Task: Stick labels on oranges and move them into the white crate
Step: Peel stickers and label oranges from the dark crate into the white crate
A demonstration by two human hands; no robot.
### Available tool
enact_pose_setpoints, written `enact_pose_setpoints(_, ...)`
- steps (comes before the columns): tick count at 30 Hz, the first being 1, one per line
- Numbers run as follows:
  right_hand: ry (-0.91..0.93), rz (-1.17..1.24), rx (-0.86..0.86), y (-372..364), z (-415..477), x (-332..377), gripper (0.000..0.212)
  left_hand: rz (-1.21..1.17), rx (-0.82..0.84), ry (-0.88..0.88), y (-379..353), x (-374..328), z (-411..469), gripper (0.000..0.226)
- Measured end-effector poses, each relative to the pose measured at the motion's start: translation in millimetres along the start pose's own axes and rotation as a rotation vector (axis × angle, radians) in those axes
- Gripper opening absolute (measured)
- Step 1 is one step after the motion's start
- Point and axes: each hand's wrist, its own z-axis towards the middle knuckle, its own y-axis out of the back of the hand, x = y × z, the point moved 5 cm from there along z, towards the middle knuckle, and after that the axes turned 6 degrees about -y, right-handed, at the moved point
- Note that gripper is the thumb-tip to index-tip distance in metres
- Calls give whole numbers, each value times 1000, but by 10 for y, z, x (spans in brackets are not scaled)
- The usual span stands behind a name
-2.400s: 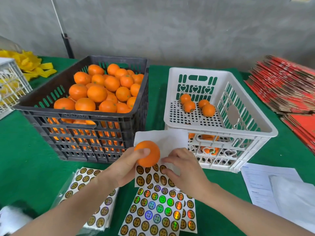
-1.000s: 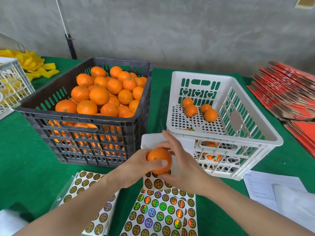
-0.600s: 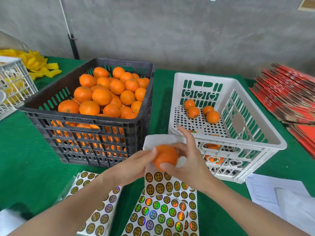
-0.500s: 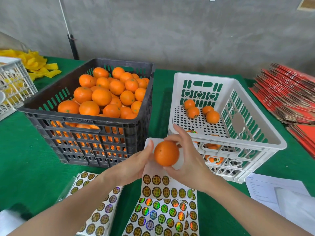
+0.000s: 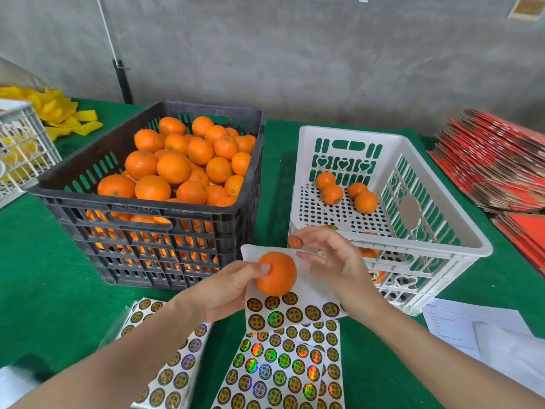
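Right hand [image 5: 333, 261] off orange [image 5: 278, 274], pinching label [image 5: 295, 242] before crate [image 5: 351, 131].

White crate [image 5: 348, 131] open on top, floor bare in the middle, four oranges [image 5: 365, 202] bunched at the far end, near rim just behind the right hand [image 5: 333, 261] pinching a label [image 5: 295, 241] (a lip to clear), black crate [image 5: 165, 231] heaped full at left, narrow green gap [image 5: 275, 178] between the crates, left hand [image 5: 224, 290] gripping an orange [image 5: 275, 273] low in front.

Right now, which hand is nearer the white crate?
Right. The right hand sits at the white crate's near corner, pinching a label; the left hand holds an orange further left.
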Motion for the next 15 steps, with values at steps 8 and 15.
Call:
enact_pose_setpoints(8,-228,-151,22,-79,-30,-113,30,-17,-18,-3,-67,-12,3,105)
enact_pose_setpoints(15,-153,-305,-21,-113,-75,-75,25,-39,20,2,-126,-16,-19,97)
